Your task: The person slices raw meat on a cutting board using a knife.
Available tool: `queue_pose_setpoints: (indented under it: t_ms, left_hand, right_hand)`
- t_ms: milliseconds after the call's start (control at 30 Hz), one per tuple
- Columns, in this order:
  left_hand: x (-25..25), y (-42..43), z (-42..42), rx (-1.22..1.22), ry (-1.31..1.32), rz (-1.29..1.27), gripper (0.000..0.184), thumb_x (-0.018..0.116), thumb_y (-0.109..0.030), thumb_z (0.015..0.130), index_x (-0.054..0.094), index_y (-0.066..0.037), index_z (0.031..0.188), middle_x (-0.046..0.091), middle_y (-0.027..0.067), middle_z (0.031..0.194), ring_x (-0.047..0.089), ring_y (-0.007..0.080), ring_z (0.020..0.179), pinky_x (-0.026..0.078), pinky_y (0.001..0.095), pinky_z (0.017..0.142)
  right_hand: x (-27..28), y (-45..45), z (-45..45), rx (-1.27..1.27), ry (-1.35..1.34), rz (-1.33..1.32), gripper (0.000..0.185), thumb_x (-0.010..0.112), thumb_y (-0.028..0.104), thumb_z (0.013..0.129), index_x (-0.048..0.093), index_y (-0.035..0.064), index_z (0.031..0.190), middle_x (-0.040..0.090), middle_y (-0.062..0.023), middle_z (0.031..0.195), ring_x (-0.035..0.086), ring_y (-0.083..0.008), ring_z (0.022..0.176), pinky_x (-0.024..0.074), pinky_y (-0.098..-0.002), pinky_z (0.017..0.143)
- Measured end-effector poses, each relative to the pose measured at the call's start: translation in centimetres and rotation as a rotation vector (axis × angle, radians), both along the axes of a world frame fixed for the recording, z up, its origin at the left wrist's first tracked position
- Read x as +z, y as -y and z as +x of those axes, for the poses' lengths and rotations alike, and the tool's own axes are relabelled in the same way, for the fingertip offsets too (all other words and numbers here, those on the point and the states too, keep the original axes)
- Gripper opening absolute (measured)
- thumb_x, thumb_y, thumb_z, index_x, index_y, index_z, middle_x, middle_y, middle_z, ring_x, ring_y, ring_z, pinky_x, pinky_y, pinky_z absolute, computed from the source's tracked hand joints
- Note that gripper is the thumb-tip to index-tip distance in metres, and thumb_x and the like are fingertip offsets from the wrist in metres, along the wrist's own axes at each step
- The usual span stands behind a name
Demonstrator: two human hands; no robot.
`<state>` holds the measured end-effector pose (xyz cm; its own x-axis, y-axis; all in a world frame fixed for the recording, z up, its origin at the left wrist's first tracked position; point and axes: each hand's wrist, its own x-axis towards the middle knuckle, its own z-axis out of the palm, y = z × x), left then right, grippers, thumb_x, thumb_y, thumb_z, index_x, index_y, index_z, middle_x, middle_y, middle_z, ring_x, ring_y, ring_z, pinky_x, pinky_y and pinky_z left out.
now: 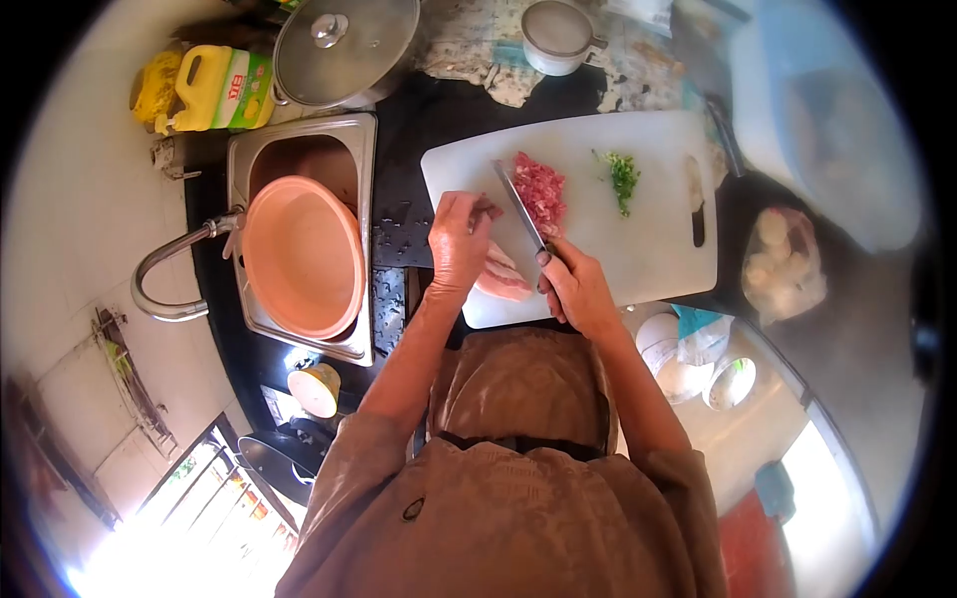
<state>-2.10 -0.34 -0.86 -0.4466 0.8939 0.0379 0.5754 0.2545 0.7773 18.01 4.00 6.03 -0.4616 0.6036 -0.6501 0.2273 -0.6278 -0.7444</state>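
My right hand [578, 287] is closed round the handle of a kitchen knife [519, 203]. Its blade slants up and left along the near edge of a heap of chopped pink meat [540, 189]. My left hand [459, 241] is left of the blade with its fingers curled in. A small dark reddish bit shows at those fingertips, too unclear to name. Below the left fingers a slab of fatty meat [503, 274] lies on the white cutting board [598, 264]. Chopped green herbs [622, 179] form a small pile towards the board's right side.
Left of the board, an orange basin [304, 259] sits in a steel sink [367, 149] under a curved faucet [164, 311]. A lidded pot [347, 55], a yellow oil jug [214, 88] and a small saucepan [556, 38] stand behind. At right lies a bag of pale round items [783, 264].
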Motion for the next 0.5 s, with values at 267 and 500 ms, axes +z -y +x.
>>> queue_pose_setpoints:
  t_ms: [267,500]
  left_hand:
    - [0.5,1.1,-0.9,-0.186,-0.207,0.075,0.020,0.071,0.001,0.081,0.072,-0.005,0.100,0.067,0.0099,0.104,0.064,0.0334,0.100,0.055,0.0433,0.087]
    - [-0.1,1.1,-0.8,-0.170,-0.225,0.054,0.030,0.071,0.002,0.076,0.074,-0.007,0.104,0.067,0.0094,0.104,0.063,0.0351,0.097,0.055,0.0444,0.086]
  right_hand:
    - [0.5,1.6,0.2,0.170,0.142,0.162,0.036,0.063,0.029,0.102,0.064,0.0002,0.122,0.067,-0.0190,0.078,0.065,-0.0272,0.056,0.0515,-0.0383,0.057]
    - [1.9,2.4,0.1,0.348,0.301,0.515,0.043,0.063,0.028,0.100,0.060,0.0013,0.133,0.070,-0.0306,0.102,0.067,-0.0496,0.098,0.0531,-0.0531,0.083]
